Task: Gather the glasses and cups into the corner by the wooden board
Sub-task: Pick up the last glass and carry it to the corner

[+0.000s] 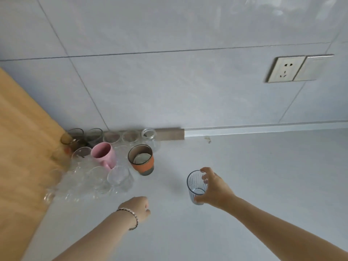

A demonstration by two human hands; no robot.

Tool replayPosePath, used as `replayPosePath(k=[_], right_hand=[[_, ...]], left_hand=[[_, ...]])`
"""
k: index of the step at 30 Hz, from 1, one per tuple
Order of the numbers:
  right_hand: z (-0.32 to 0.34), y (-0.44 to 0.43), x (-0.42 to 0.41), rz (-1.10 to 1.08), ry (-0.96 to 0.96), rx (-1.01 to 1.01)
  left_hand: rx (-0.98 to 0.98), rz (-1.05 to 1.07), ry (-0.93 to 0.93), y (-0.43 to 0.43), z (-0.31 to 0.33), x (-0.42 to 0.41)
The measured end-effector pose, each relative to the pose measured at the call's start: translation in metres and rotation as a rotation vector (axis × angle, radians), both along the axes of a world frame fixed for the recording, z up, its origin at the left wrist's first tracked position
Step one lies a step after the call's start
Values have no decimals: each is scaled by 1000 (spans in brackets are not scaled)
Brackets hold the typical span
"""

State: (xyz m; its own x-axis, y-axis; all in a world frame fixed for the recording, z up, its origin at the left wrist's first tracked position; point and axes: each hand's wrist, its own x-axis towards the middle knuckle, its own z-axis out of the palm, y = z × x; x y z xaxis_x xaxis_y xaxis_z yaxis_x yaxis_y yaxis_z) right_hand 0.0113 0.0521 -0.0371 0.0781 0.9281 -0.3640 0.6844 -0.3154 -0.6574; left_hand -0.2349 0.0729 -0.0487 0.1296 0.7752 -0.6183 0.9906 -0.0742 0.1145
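My right hand (212,187) grips a ribbed bluish glass (195,185) from its right side, right of the cluster. My left hand (140,207), with a bracelet at the wrist, is curled shut and holds nothing, just below the cluster. In the corner by the wooden board (22,147) stand a pink mug (104,154), a cup with an orange sleeve (142,159), a clear jar (150,138), dark smoky glasses (78,137) and several clear glasses (120,178).
The white countertop (263,176) runs right and toward me. A tiled wall stands behind, with a socket and switch plate (297,68) at upper right. A grey strip (169,133) runs along the wall's base.
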Motion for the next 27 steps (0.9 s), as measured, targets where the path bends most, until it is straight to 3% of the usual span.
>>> replayPosePath(k=[5, 13, 17, 27], right_hand=[[-10, 34, -92, -41, 22, 12], [-29, 58, -183, 45, -34, 5], [-30, 61, -197, 9, -42, 31], [-24, 41, -164, 120, -70, -232]], left_hand=[[-11, 84, -27, 2, -2, -79], [-44, 165, -139, -17, -15, -133], [-42, 182, -150, -17, -21, -149], [-101, 154, -155, -19, -25, -125]])
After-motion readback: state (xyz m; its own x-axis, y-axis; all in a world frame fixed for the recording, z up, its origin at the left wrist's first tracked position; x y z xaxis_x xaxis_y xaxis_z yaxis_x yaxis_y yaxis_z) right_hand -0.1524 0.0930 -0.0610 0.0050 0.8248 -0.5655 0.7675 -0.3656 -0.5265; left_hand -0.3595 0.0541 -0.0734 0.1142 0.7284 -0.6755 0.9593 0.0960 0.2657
